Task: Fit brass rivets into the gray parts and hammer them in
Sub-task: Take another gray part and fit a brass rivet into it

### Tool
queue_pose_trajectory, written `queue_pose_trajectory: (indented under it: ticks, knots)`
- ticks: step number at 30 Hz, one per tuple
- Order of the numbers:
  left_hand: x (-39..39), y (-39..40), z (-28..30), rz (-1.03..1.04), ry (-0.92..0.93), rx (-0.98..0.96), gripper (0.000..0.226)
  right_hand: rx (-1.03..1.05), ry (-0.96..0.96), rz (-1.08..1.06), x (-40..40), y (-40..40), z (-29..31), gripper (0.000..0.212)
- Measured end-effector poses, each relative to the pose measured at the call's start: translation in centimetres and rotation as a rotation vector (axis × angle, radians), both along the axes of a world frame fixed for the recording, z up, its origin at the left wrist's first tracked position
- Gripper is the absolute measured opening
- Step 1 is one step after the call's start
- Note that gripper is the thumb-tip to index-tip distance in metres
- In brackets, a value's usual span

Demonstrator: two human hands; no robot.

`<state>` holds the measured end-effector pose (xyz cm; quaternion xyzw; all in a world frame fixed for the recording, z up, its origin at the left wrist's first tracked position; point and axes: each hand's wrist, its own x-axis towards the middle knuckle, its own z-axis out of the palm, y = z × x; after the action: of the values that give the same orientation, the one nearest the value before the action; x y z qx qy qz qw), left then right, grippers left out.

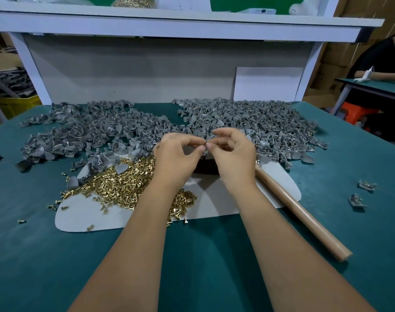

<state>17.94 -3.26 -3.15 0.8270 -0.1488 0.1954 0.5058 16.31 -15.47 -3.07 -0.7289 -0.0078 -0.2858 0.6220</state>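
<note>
Gray part [211, 138], small and curved, pinched between both hands' fingertips [208, 145].

No legible text, labels, brand marks or nos. anywhere in view. Sheet on the top shelf [192, 5], far beyond the fingertips, may carry faint print but it's too blurred to read.

Bare forearms, left hand [176, 154], right hand [232, 152]
</note>
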Motion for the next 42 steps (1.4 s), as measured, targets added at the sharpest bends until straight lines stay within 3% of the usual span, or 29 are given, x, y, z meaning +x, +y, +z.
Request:
queue_pose_trajectory:
  ticks: [8, 15, 25, 32, 42]
  knots:
    - [0.1, -0.2, 0.0, 0.066, -0.025, 0.029, 0.008, -0.033, 0.065, -0.014, 0.3, 0.3, -0.3, 0.017]
    - [0.1, -0.4, -0.2, 0.082, -0.004, 0.019, 0.009, -0.049, 0.072, -0.010, 0.2, 0.2, -0.1, 0.018]
    - [-0.1, 0.1, 0.5, -0.072, 0.304, -0.428, 0.031, 0.021, 0.115, -0.062, 0.7, -0.1, -0.5, 0.016]
    - [0.5, 0.4, -0.8, 0.069, 0.174, 0.101, 0.020, -0.089, 0.122, -0.056, 0.8, -0.2, -0.6, 0.024]
    - [0.9, 0.4, -1.3, 0.107, 0.110, 0.114, 0.030, -0.562, 0.073, -0.203, 0.9, 0.1, -0.9, 0.008]
